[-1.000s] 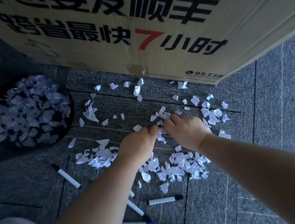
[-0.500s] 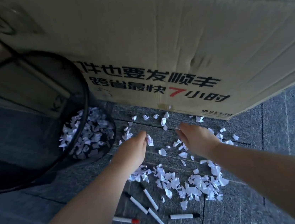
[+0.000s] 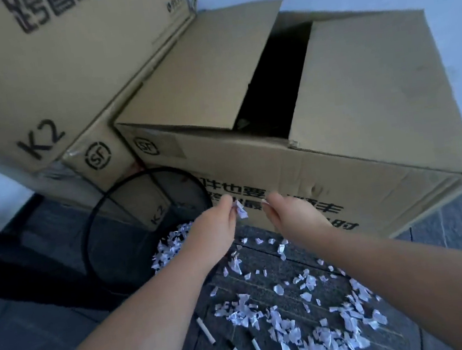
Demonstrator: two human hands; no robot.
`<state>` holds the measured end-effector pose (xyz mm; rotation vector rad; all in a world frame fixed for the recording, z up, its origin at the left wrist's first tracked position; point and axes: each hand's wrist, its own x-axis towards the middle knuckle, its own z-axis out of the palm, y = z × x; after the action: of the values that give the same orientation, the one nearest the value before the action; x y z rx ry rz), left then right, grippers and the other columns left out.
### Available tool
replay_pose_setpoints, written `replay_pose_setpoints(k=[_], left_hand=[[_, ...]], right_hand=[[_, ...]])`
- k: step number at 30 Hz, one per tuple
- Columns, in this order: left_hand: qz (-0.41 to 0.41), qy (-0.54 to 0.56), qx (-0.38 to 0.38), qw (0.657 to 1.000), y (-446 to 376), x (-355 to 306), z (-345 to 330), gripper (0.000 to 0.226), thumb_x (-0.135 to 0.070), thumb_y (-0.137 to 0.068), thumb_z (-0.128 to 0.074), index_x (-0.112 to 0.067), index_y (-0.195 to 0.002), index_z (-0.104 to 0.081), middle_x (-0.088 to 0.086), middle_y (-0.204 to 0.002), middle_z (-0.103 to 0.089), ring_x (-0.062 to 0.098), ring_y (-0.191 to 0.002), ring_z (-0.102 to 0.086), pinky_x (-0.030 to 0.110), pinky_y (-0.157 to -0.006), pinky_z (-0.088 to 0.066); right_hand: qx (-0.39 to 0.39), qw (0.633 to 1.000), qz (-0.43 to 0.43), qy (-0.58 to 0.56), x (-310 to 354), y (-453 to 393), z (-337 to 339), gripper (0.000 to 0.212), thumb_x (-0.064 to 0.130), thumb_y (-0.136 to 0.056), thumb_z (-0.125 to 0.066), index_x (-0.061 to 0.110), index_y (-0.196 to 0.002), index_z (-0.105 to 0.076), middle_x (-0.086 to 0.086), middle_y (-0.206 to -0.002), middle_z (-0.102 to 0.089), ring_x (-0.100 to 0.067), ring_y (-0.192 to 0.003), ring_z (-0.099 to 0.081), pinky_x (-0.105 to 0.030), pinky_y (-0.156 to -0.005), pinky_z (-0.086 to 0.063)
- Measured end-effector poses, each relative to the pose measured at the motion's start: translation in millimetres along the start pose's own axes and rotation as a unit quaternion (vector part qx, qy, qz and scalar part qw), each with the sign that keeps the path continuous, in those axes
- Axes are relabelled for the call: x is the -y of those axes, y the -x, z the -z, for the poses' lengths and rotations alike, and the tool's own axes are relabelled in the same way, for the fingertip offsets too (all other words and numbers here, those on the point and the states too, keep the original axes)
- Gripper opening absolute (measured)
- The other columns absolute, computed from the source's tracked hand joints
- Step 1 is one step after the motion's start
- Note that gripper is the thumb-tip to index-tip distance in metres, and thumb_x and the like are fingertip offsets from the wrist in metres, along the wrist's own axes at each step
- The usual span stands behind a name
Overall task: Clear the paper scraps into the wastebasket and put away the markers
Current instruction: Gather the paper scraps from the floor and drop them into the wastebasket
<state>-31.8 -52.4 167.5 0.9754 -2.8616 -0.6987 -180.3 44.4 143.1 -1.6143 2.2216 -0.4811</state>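
Mid-carry, by the look of it: a pinch of scraps lifted off the floor and bound for the round black wire-mesh wastebasket (image 3: 118, 217), standing left of the hands against the cartons, white scraps already heaped in its bottom. Left hand (image 3: 216, 229) just right of the basket rim, fingers curled round a small crumpled white paper scrap (image 3: 240, 210) sticking out at the fingertips. Right hand (image 3: 290, 214) a little further right, apart from the left, fingers curled; a sliver of white at the tips, too small to be sure of.

Next move, probably: swing both hands left over the basket mouth and let go; light scraps liable to flutter wide. Plenty left afterwards: loose white paper scraps (image 3: 325, 335) strewn over the dark grey carpet floor (image 3: 39, 329) right of the basket, white slim markers (image 3: 239, 348) among them, untouched.

Writing, left to right: "K2" on the tall brown cardboard carton (image 3: 36, 67) above the basket, "SF" in a circle below it, again "SF" on the big open-flapped brown cardboard box (image 3: 360, 100) right of the basket, plus black Chinese characters, partly hidden by the hands.
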Motion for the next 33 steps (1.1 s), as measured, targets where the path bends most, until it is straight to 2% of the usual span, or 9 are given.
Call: replay_pose_setpoints(k=[4, 6, 11, 17, 23, 25, 28, 30, 33], left_hand=[[0.012, -0.010, -0.059, 0.998, 10.6, 31.6, 29.6, 0.014, -0.019, -0.098, -0.035, -0.014, -0.086, -0.032, 0.002, -0.051, -0.037, 0.026, -0.045, -0.039, 0.035, -0.045, -0.022], [0.031, -0.008, -0.081, 0.996, 18.3, 52.2, 36.2, 0.015, -0.018, -0.098, -0.036, -0.012, -0.084, -0.032, 0.003, -0.051, -0.037, 0.031, -0.048, -0.043, 0.036, -0.047, -0.025], [0.077, -0.021, -0.082, 0.993, 35.6, 99.0, 39.2, 0.014, -0.019, -0.098, -0.035, -0.013, -0.086, -0.034, 0.002, -0.052, -0.038, 0.019, -0.044, -0.035, 0.034, -0.044, -0.020], [0.113, 0.002, -0.101, 0.988, 34.9, 140.1, 34.8, 0.017, -0.020, -0.098, -0.035, -0.011, -0.085, -0.032, 0.003, -0.052, -0.039, 0.024, -0.047, -0.037, 0.035, -0.047, -0.022], [0.112, -0.011, -0.128, 0.985, 36.2, 165.2, 21.1, 0.016, -0.019, -0.098, -0.036, -0.010, -0.084, -0.034, 0.001, -0.052, -0.037, 0.021, -0.045, -0.035, 0.031, -0.042, -0.017], [0.124, -0.019, -0.127, 0.984, 37.3, 168.3, 17.3, 0.014, -0.019, -0.097, -0.036, -0.010, -0.087, -0.036, 0.005, -0.064, -0.047, 0.024, -0.053, -0.041, 0.032, -0.045, -0.022], [0.157, -0.017, -0.083, 0.984, 38.0, 170.6, 13.9, 0.030, -0.029, -0.097, -0.036, -0.007, -0.117, -0.043, 0.014, -0.115, -0.050, 0.031, -0.089, -0.053, 0.040, -0.068, -0.043], [0.177, -0.028, -0.022, 0.983, 38.3, 173.9, 11.8, 0.052, -0.042, -0.096, -0.034, -0.015, -0.140, -0.026, 0.009, -0.144, -0.030, 0.031, -0.122, -0.041, 0.048, -0.093, -0.041], [0.194, -0.070, 0.046, 0.977, 38.7, 179.2, 9.1, 0.065, -0.056, -0.093, -0.025, -0.028, -0.147, -0.001, 0.000, -0.157, 0.000, 0.023, -0.143, -0.007, 0.052, -0.111, -0.022]], right_hand=[[-0.025, 0.999, 0.036, -0.011, 49.8, -27.3, 16.3, 0.027, 0.030, -0.100, -0.031, 0.011, -0.081, -0.032, -0.003, -0.059, -0.038, -0.029, -0.057, -0.045, -0.039, -0.054, -0.040], [-0.031, 0.998, 0.055, -0.013, 71.5, -40.8, 12.5, 0.027, 0.029, -0.100, -0.032, 0.011, -0.081, -0.031, -0.003, -0.060, -0.037, -0.030, -0.059, -0.044, -0.037, -0.054, -0.035], [-0.043, 0.994, 0.093, -0.040, 114.9, -72.9, -14.9, 0.027, 0.029, -0.100, -0.034, 0.011, -0.080, -0.030, 0.001, -0.055, -0.033, -0.030, -0.056, -0.043, -0.036, -0.052, -0.034], [-0.036, 0.990, 0.132, -0.041, 146.1, -105.2, -42.0, 0.022, 0.024, -0.100, -0.036, 0.011, -0.082, -0.032, 0.001, -0.056, -0.033, -0.028, -0.056, -0.040, -0.037, -0.051, -0.034], [-0.021, 0.992, 0.116, -0.044, 142.0, -123.2, -68.8, 0.023, 0.027, -0.099, -0.037, 0.013, -0.081, -0.033, 0.001, -0.065, -0.035, -0.028, -0.064, -0.043, -0.035, -0.056, -0.029], [-0.002, 0.993, 0.114, -0.040, 138.3, -123.5, -78.0, 0.022, 0.030, -0.098, -0.037, 0.013, -0.084, -0.039, -0.002, -0.078, -0.041, -0.028, -0.073, -0.046, -0.034, -0.061, -0.032], [0.046, 0.993, 0.110, -0.020, 133.8, -123.2, -89.1, 0.030, 0.039, -0.096, -0.039, 0.011, -0.098, -0.049, -0.006, -0.101, -0.048, -0.028, -0.090, -0.050, -0.035, -0.071, -0.040], [0.069, 0.991, 0.118, 0.005, 131.8, -123.9, -93.1, 0.034, 0.044, -0.095, -0.038, 0.017, -0.110, -0.052, -0.005, -0.121, -0.048, -0.027, -0.110, -0.047, -0.041, -0.086, -0.043], [0.080, 0.987, 0.131, 0.045, 130.1, -123.0, -92.3, 0.045, 0.050, -0.095, -0.033, 0.027, -0.133, -0.041, 0.000, -0.150, -0.029, -0.021, -0.137, -0.024, -0.047, -0.108, -0.025]])
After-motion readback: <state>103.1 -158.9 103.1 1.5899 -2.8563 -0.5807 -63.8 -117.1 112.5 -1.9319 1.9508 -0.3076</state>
